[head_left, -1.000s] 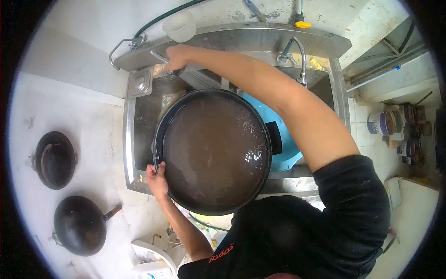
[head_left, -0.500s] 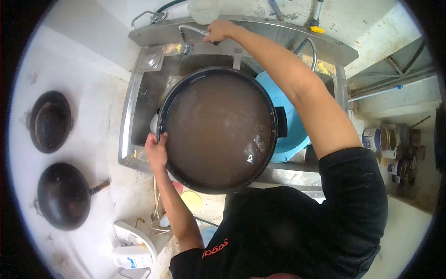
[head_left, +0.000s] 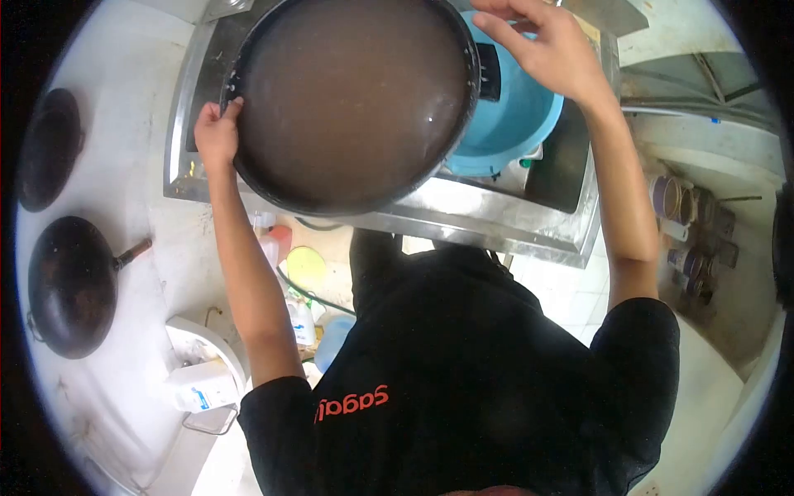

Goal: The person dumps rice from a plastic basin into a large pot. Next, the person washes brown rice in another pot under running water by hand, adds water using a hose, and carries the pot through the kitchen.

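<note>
A large round black pan (head_left: 356,99) with cloudy brown water in it sits over the sink. Its near left rim is in the grip of my left hand (head_left: 217,136), thumb on top and fingers wrapped round the outer side. My right hand (head_left: 550,50) is in the air to the upper right, fingers apart and holding nothing. Below that hand is a light blue basin (head_left: 513,116), partly covered by the pan. The pan's black right handle (head_left: 490,73) is closest to my right hand but apart from it.
The steel sink's front edge (head_left: 496,219) runs in front of me. To the left are two dark woks, one with a wooden handle (head_left: 78,285). A white bottle (head_left: 203,387) stands lower left. Several tins (head_left: 674,198) sit on the right. A yellow round lid (head_left: 306,266) is below the sink.
My right hand has let go of the faucet and moved right and toward me, over the basin. My left hand stays on the pan rim. The view has tilted down.
</note>
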`<state>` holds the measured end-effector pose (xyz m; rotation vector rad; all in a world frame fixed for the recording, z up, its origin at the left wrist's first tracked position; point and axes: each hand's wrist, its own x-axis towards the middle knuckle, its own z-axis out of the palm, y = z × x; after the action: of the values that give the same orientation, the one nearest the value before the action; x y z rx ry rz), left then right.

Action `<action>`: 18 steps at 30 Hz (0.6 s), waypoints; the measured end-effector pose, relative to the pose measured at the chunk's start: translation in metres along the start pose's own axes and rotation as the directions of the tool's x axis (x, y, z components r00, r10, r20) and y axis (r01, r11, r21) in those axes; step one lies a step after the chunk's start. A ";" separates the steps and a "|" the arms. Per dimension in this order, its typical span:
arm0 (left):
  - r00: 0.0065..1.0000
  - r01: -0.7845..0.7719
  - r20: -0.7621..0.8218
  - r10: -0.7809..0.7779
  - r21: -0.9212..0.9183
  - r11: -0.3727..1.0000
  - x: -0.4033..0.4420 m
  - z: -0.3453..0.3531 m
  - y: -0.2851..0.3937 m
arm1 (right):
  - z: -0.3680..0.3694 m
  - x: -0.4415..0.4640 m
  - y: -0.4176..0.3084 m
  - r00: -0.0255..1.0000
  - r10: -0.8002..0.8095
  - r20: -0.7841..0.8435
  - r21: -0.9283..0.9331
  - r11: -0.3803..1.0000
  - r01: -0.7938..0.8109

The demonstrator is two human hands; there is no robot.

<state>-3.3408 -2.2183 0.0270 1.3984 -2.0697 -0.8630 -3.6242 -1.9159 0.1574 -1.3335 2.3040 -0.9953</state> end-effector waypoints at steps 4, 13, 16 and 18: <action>1.000 -0.026 -0.002 0.026 -0.035 0.999 0.000 -0.003 0.003 | 0.021 -0.036 0.029 0.994 -0.016 -0.106 0.030 0.999 0.019; 0.982 -0.189 -0.053 0.182 -0.234 0.954 0.015 0.010 -0.031 | 0.098 0.017 0.000 0.994 0.097 0.053 -0.212 0.974 -0.084; 0.994 -0.077 0.033 0.103 -0.453 0.888 0.005 0.002 -0.011 | 0.139 0.064 0.022 0.994 0.108 0.033 -0.330 0.940 -0.091; 0.997 -0.028 0.053 0.048 -0.333 0.943 0.001 -0.005 -0.001 | 0.159 0.096 0.034 0.962 0.262 0.081 -0.401 0.892 -0.209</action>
<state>-3.3372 -2.2211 0.0297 1.1589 -1.8774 -1.1880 -3.6073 -2.0522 0.0277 -1.1658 2.5681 -0.3686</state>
